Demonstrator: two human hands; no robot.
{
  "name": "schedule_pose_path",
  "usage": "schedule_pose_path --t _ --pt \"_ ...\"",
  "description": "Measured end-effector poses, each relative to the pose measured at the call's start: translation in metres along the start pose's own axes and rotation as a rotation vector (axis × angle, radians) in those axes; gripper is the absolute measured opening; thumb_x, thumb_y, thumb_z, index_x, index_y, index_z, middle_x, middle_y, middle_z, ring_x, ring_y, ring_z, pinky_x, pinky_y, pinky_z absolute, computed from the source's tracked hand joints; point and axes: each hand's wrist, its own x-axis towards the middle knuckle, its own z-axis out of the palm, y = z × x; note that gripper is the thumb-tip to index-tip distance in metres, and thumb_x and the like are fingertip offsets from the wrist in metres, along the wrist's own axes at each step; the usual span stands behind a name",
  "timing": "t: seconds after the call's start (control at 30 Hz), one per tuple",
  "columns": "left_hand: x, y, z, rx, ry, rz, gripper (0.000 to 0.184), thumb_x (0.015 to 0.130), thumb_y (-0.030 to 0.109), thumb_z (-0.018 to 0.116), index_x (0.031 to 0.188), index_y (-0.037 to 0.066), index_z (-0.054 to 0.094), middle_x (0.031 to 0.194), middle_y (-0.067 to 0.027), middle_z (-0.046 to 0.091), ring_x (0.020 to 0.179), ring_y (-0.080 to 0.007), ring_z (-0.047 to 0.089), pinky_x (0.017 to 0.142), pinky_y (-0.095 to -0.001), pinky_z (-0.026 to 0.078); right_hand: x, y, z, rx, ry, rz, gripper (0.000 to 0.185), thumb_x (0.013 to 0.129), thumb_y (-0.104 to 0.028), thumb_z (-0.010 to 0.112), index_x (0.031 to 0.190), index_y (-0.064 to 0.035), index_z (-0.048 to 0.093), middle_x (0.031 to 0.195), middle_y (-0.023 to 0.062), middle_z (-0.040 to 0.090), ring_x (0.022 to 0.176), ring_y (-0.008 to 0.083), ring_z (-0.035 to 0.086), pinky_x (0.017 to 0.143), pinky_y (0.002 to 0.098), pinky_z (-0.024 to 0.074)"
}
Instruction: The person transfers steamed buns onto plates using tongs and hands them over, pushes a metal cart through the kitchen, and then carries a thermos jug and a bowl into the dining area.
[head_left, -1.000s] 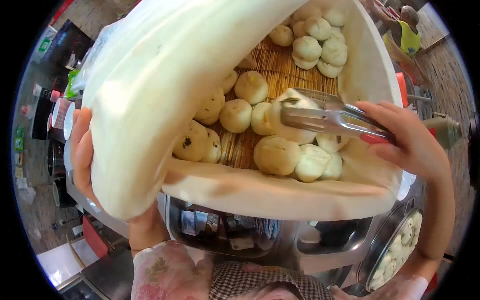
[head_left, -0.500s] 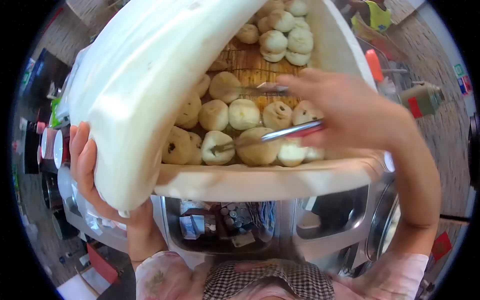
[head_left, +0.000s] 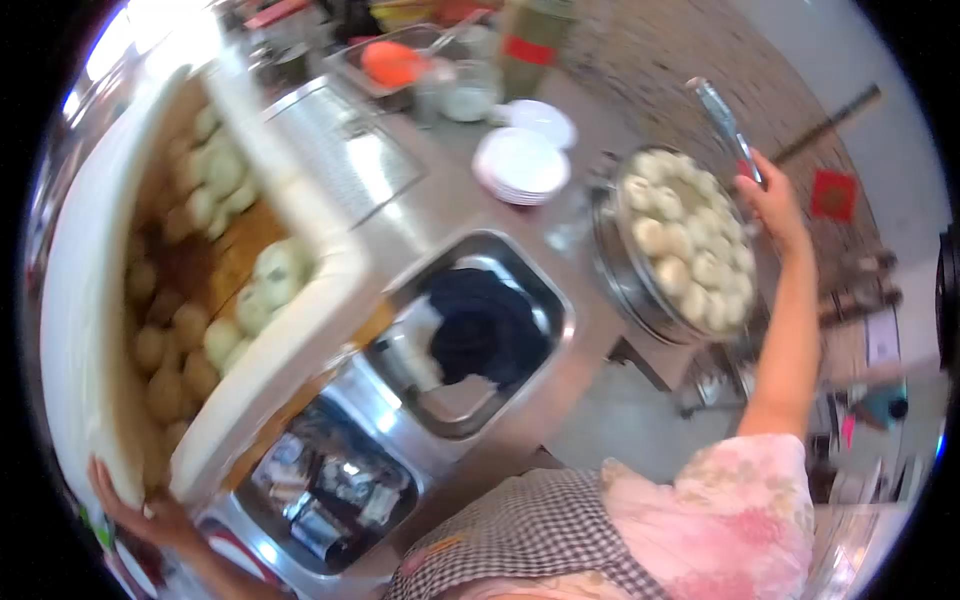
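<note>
My right hand (head_left: 778, 208) is closed around metal tongs (head_left: 722, 120) with a red grip, raised at the far side of a round metal steamer (head_left: 610, 265). No bun shows in the tongs' tips. Pale buns (head_left: 705, 268) fill the steamer. On the left, my left hand (head_left: 140, 512) grips the lower edge of a thick white lid (head_left: 72, 330), which stands raised. Beneath it lies a white-walled box (head_left: 290, 365) with more buns (head_left: 278, 272) on a brown slatted base. Part of the box's inside is in shadow.
A stack of white plates (head_left: 522, 165) stands on the metal counter (head_left: 590, 400). One sunken pan (head_left: 565, 325) holds dark cloth; another (head_left: 405, 500) holds coins and notes. Behind are an orange-handled utensil (head_left: 390, 63), a glass jar (head_left: 470, 92) and a green canister (head_left: 535, 30).
My right hand has carried the tongs out of the box and over to the steamer on the right. The view has swung right. My left hand still holds the lid.
</note>
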Motion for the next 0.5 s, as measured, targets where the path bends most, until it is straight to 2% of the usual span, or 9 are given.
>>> schedule_pose_path --t 0.03,0.1,0.13,0.17,0.23,0.27,0.37,0.4,0.5 --pt "-0.002 -0.008 0.0 0.044 -0.02 0.053 0.051 0.091 0.037 0.04 0.122 -0.003 0.046 0.124 -0.0205 0.049 0.116 -0.0362 0.046 0.1 -0.0453 0.033 -0.01 0.029 -0.009 0.066 0.065 0.087 0.05 0.079 -0.025 0.065 0.121 -0.0012 0.052 0.074 -0.0042 0.049 0.059 0.0064 0.04 0.052 0.0223 0.034" --pt "-0.006 -0.018 -0.002 0.034 -0.051 0.032 0.044 0.086 0.019 0.041 0.123 -0.004 0.045 0.125 -0.0212 0.048 0.118 -0.0365 0.045 0.101 -0.0455 0.032 -0.034 0.075 -0.033 0.066 0.066 0.291 0.044 0.079 -0.022 0.064 0.116 -0.0005 0.055 0.076 -0.002 0.053 0.062 0.006 0.043 0.054 0.0219 0.0354" --pt "-0.005 -0.019 -0.002 0.04 -0.062 0.038 0.048 0.078 0.011 0.04 0.123 -0.005 0.045 0.126 -0.0225 0.047 0.119 -0.0371 0.043 0.102 -0.045 0.031 -0.044 0.093 -0.038 0.047 0.062 0.337 0.041 0.079 -0.021 0.064 0.113 -0.0001 0.055 0.08 0.0 0.056 0.066 0.0069 0.047 0.057 0.0225 0.0381" --pt "-0.005 -0.019 -0.002 0.037 -0.058 0.04 0.047 0.08 0.013 0.041 0.123 -0.005 0.045 0.126 -0.0225 0.047 0.119 -0.0372 0.043 0.102 -0.0449 0.031 -0.055 0.114 -0.042 0.03 0.057 0.384 0.039 0.078 -0.02 0.064 0.111 0.0004 0.056 0.084 0.0021 0.06 0.069 0.0077 0.05 0.061 0.0231 0.0407" --pt "-0.009 -0.029 0.002 0.03 -0.049 0.046 0.046 0.082 0.016 0.042 0.123 -0.005 0.045 0.127 -0.0227 0.046 0.12 -0.0374 0.042 0.102 -0.0445 0.03 -0.072 0.164 -0.041 0.01 0.055 0.313 0.04 0.077 -0.022 0.064 0.109 0.001 0.057 0.096 0.0086 0.063 0.085 0.0148 0.057 0.077 0.0289 0.0444" --pt "-0.015 -0.045 0.002 -0.023 -0.057 0.02 0.052 0.082 0.022 0.054 0.125 -0.006 0.043 0.127 -0.0206 0.047 0.119 -0.0361 0.042 0.101 -0.0434 0.03 -0.081 0.184 -0.037 -0.03 0.073 0.31 0.041 0.077 -0.023 0.065 0.109 0.0012 0.056 0.097 0.0102 0.063 0.086 0.0165 0.058 0.078 0.0297 0.0444" --pt "-0.003 -0.012 -0.002 0.012 -0.052 0.002 0.054 0.075 0.009 0.059 0.125 -0.005 0.044 0.127 -0.021 0.047 0.119 -0.0361 0.043 0.102 -0.0433 0.03 -0.094 0.226 -0.033 -0.127 0.021 0.307 0.044 0.075 -0.023 0.066 0.11 0.0012 0.056 0.1 0.0155 0.063 0.09 0.0226 0.06 0.08 0.0321 0.0442" --pt "-0.01 -0.031 0.001 0.049 -0.075 -0.009 0.057 0.074 0.007 0.062 0.126 -0.004 0.043 0.128 -0.0201 0.046 0.119 -0.0361 0.042 0.101 -0.0432 0.031 -0.098 0.242 -0.032 -0.142 -0.002 0.325 0.046 0.074 -0.023 0.066 0.111 0.0007 0.055 0.102 0.0183 0.062 0.093 0.0266 0.06 0.081 0.0334 0.0439" --pt "-0.008 -0.017 0.0 0.044 -0.064 -0.037 0.059 0.074 0.01 0.064 0.127 -0.002 0.043 0.129 -0.0198 0.045 0.119 -0.0358 0.041 0.101 -0.0435 0.031 -0.112 0.242 -0.03 -0.134 -0.088 0.381 0.048 0.073 -0.025 0.066 0.112 0.0007 0.054 0.101 0.0187 0.061 0.093 0.027 0.059 0.081 0.0335 0.0438"
